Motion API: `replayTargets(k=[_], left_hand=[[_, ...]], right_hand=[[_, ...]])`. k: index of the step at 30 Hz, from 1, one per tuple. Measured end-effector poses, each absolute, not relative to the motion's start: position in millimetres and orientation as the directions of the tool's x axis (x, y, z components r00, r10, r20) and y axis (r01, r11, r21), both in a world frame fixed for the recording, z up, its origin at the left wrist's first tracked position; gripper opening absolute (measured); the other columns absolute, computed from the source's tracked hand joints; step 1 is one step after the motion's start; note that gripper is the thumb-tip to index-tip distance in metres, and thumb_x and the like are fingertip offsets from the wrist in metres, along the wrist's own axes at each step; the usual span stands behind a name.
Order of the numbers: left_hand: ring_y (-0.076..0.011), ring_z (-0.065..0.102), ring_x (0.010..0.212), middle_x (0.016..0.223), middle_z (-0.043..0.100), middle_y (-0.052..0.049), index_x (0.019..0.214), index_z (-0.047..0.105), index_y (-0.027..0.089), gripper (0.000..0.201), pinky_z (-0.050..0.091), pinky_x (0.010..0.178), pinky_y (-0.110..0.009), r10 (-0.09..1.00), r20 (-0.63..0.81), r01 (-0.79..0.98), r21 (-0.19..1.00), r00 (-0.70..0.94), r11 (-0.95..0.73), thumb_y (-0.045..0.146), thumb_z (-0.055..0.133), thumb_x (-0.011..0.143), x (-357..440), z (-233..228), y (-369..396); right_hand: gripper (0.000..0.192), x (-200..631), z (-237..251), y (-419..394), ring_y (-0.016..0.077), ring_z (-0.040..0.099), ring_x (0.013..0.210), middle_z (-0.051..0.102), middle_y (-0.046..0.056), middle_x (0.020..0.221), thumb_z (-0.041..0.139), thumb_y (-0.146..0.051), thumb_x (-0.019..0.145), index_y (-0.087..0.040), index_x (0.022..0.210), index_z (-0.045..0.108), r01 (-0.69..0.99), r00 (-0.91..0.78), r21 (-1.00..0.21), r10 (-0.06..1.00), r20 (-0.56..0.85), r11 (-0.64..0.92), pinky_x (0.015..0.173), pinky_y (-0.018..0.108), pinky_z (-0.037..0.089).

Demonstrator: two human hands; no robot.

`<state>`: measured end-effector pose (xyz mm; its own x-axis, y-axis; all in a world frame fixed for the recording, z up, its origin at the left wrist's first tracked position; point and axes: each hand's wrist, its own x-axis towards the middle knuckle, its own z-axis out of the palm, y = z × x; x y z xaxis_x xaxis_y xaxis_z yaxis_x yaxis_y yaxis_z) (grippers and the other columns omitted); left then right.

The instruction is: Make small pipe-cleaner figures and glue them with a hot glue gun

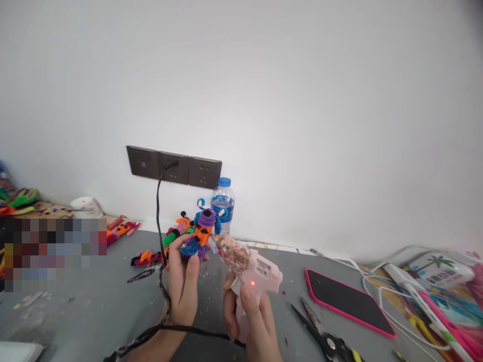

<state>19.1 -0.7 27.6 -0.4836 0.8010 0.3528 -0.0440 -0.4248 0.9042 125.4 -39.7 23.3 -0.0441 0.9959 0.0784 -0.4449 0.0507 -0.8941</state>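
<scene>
My left hand (184, 286) is closed around the lower part of a pipe-cleaner figure (204, 232), which has a purple top, an orange middle with dark spots and a blue base. In my right hand (252, 317) is a pale pink hot glue gun (260, 271), its red light lit. Messy dried glue coats the gun's front end, and its nozzle points left, close beside the figure; whether they touch I cannot tell. A black cord (162, 281) passes across my left wrist and reaches the gun's grip.
A water bottle (223, 203) stands by the wall sockets (174, 167). More pipe-cleaner pieces (151, 259) lie at the left. On the right are black scissors (320, 334), a phone with a pink edge (350, 301), white cables and plastic packs (441, 271).
</scene>
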Motion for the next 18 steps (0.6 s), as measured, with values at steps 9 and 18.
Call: replayTargets(k=[9, 18], left_hand=[[-0.0184, 0.063, 0.077, 0.095, 0.066, -0.004, 0.113, 0.054, 0.022, 0.038, 0.05, 0.069, -0.029, 0.8, 0.359, -0.021, 0.907, -0.481, -0.42, 0.05, 0.053, 0.088, 18.2, 27.9, -0.5], [-0.0192, 0.063, 0.075, 0.09, 0.065, -0.004, 0.112, 0.055, 0.022, 0.038, 0.05, 0.066, -0.029, 0.815, 0.345, -0.028, 0.915, -0.465, -0.403, 0.051, 0.054, 0.087, 17.6, 28.6, -2.5]], right_hand=[[0.049, 124.1, 24.5, -39.5, 0.0073, 0.03, 0.039, 0.04, -0.008, 0.042, 0.054, -0.065, 0.083, -0.016, 0.086, 0.057, -0.443, -0.045, -0.894, 0.995, 0.089, 0.06, 0.043, 0.021, 0.021], [0.049, 123.9, 21.2, -38.6, 0.0075, 0.028, 0.039, 0.04, -0.008, 0.042, 0.053, -0.065, 0.084, -0.016, 0.088, 0.057, -0.431, -0.016, -0.899, 0.996, 0.093, 0.077, 0.043, 0.021, 0.021]])
